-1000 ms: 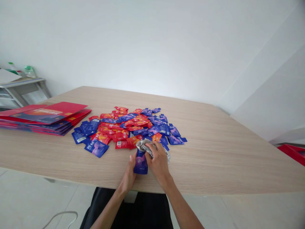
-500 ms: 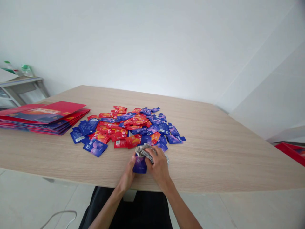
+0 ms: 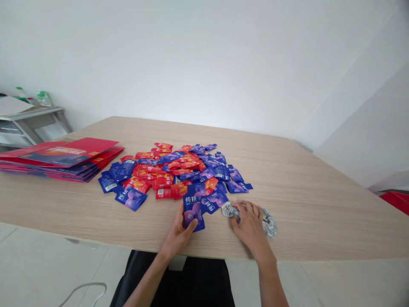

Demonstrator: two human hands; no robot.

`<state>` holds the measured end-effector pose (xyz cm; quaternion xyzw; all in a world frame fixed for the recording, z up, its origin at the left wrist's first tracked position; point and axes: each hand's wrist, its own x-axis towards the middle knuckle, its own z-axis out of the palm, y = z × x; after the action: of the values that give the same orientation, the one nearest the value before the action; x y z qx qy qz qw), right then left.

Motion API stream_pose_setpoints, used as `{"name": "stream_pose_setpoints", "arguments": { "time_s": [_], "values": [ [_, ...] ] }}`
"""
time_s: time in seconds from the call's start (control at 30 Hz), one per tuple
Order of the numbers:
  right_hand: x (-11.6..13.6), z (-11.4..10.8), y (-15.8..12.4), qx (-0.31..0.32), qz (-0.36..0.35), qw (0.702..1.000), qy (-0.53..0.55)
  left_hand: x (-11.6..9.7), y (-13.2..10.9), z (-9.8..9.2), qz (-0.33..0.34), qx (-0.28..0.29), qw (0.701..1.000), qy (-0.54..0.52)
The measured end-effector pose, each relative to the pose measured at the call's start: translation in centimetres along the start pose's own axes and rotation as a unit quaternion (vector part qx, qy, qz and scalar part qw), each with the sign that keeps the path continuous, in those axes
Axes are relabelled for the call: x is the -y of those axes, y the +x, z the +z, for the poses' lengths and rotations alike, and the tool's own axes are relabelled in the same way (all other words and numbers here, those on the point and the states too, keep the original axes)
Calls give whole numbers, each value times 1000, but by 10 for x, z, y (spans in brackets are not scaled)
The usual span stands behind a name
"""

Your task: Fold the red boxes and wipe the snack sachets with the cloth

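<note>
My left hand is closed on a blue-and-purple pouch, thumb across its lower front and the printed face turned up. To the right, my right hand rests over a crumpled grey-and-white striped cloth on the table, its fingers curled around part of it. Just beyond the held pouch lies a loose heap of small red pouches and blue pouches. One blue pouch sits at the near edge of the heap, between my two hands.
A stack of large red and blue printed folders lies at the table's left. The wooden table reaches back to a white wall. At far left stands a small side table with bottles. Something red shows beyond the right edge.
My right hand has moved right with the cloth, away from the pouch, down to the table. The pouch in my left hand is now uncovered and raised toward the heap.
</note>
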<state>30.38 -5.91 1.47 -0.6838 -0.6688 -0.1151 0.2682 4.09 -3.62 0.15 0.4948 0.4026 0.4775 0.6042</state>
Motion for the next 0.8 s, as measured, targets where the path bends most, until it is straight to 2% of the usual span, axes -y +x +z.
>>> {"name": "stream_pose_setpoints", "arguments": {
  "time_s": [0.07, 0.17, 0.23, 0.3, 0.47, 0.57, 0.67, 0.8],
  "values": [
    [25, -12, -1, 0, -14, 996, 87, 1, 0, 1, 1, 19, 1000, -23],
    [68, -19, -4, 79, 26, 956, 280, 0, 0, 3, 24, 41, 998, -44],
    [90, -14, -6, 131, 63, 918, 369, -1, -1, 4, 35, 52, 997, -37],
    [101, -4, -7, 138, 87, 901, 402, -2, -2, 3, 40, 65, 997, -21],
    [98, 8, -2, 136, 86, 886, 434, -1, -2, 0, 81, 101, 991, 23],
    [91, 1, 1, 134, 86, 884, 440, 6, -2, -3, 113, 110, 984, 77],
    [82, -9, 7, 151, 101, 872, 455, 13, -4, -4, 91, 129, 983, 95],
    [51, -22, 28, 120, 135, 849, 497, 7, -7, -5, 100, 177, 974, 100]
  ]
}}
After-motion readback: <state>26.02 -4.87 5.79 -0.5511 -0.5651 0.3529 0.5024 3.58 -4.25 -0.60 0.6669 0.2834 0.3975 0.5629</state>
